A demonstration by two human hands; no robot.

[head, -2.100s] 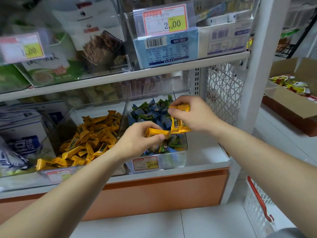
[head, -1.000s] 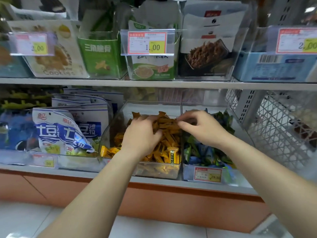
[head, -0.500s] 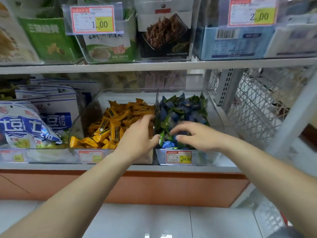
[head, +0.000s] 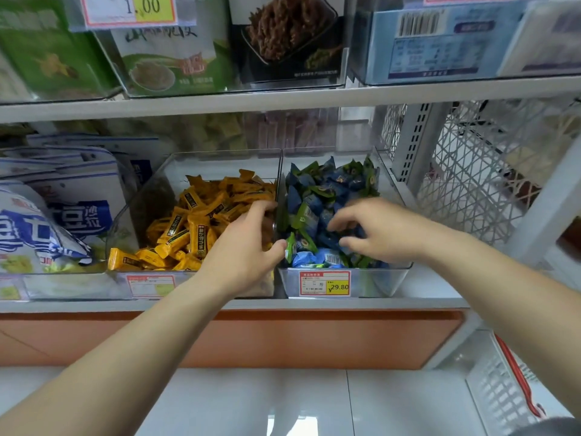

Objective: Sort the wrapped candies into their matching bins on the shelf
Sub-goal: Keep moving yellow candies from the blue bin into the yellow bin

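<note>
My left hand (head: 242,250) has let go of the yellow bars it was carrying a moment ago. It now sits at the near right corner of the yellow candy bin (head: 201,165), against the divider. The fingers are curled down over the yellow candies (head: 195,221) and the thumb reaches right toward a green wrapper. I cannot tell whether anything is pinched underneath.

My right hand (head: 380,231) has also dropped its yellow bars and moved back over the blue-and-green candy bin (head: 377,281). Its fingers are bent like a claw, with the tips down among the blue and green candies (head: 327,184). The palm hides whether they have closed on one.

I judge that the last load of strays is home and I am hunting for the next. I can see no yellow wrapper in the right bin, so any that remain are probably buried.

Counting from the left:
- A stack of blue-and-white snack bags (head: 47,221), at least three.
- Two clear candy bins side by side on the lower shelf (head: 424,291).
- Two price tags, a faded one (head: 151,286) on the yellow bin and a clear one (head: 325,283) on the right bin.
- Two loose heaps of candy, each far too many to count.
- One white basket (head: 500,391) on the floor at the near right.
</note>
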